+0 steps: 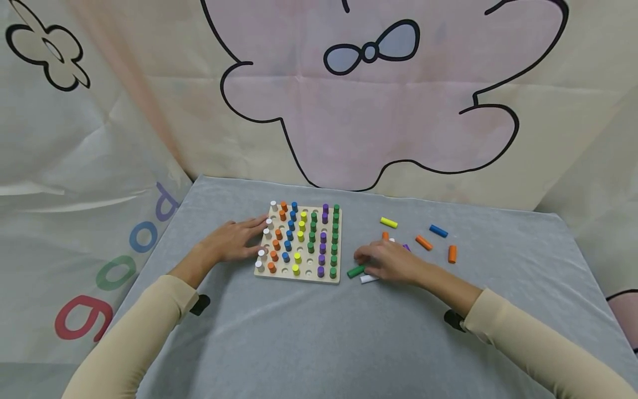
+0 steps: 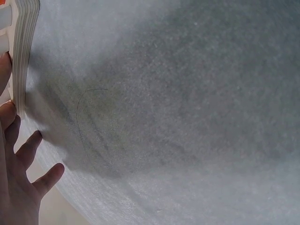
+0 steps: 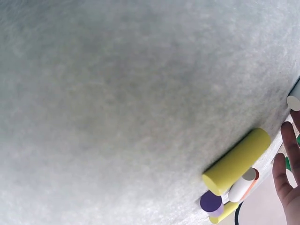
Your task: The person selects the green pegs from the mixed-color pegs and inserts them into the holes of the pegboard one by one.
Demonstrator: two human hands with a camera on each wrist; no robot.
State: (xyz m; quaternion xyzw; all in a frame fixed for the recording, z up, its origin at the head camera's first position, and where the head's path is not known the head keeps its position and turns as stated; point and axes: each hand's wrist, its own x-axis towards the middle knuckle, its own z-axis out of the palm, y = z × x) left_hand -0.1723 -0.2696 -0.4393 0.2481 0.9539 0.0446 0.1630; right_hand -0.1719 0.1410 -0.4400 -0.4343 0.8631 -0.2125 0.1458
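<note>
A wooden pegboard (image 1: 299, 279) with rows of coloured pegs stands left of centre. My left hand (image 1: 236, 238) rests at its left edge, thumb and fingertips touching it near the white pegs; the left wrist view shows the other fingers (image 2: 50, 179) spread and straight. My right hand (image 1: 386, 260) is low over loose pegs right of the board. Its fingertips are at a green peg (image 1: 356, 271); whether they pinch it is hidden. A white peg (image 1: 369, 279) lies partly under this hand. A large yellow peg (image 3: 236, 161) appears close by in the right wrist view.
Beyond the right hand lie a yellow peg (image 1: 389, 223), a blue peg (image 1: 438, 231) and orange pegs (image 1: 452, 254). A purple peg (image 3: 212, 202) is partly covered by the yellow one. Grey cloth (image 1: 299, 338) covers the table; a printed curtain (image 1: 319, 122) hangs behind.
</note>
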